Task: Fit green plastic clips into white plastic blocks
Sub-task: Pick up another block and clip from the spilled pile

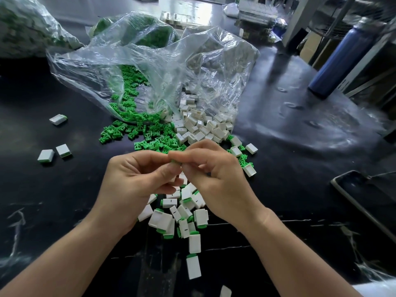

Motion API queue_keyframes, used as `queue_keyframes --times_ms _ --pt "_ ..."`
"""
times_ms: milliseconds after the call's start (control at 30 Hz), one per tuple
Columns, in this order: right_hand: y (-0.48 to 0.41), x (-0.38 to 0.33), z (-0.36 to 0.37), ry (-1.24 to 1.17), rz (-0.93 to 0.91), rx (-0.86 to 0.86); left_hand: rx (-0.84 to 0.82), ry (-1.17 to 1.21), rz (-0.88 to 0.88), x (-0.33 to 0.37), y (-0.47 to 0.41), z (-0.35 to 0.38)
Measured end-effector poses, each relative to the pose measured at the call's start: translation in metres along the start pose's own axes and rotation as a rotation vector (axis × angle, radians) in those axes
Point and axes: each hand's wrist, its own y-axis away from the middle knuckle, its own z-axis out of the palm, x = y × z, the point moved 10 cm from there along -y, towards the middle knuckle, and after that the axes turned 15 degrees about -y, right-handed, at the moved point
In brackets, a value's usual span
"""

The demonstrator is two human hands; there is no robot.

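My left hand (137,179) and my right hand (214,176) meet fingertip to fingertip above the black table. Between them they pinch a small green clip (174,161); most of it is hidden by the fingers, and I cannot tell whether a white block is held with it. Loose green clips (137,127) spill from a clear plastic bag (150,61). Beside them lies a heap of empty white blocks (201,125). Under my hands sits a pile of white blocks with green clips fitted (182,213).
Three fitted blocks (54,152) lie apart at the left. A blue bottle (340,58) stands at the right back, and a phone (368,200) lies near the right edge. Another bag of green parts (25,28) sits at the far left.
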Motion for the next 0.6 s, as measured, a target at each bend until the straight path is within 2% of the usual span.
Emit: queue_keyframes --times_ms 100,200,400,600 --pt "0.003 0.022 0.000 -0.174 0.233 0.023 0.030 -0.044 0.141 0.014 0.001 -0.002" --pt "0.009 0.035 0.016 -0.326 0.421 -0.091 0.004 -0.119 0.276 0.024 0.006 0.002" --pt "0.015 0.034 0.032 -0.417 0.533 -0.207 0.056 -0.223 0.329 0.026 0.008 -0.003" --pt "0.016 0.031 0.036 -0.503 0.524 -0.218 0.040 -0.243 0.381 0.032 0.010 0.001"
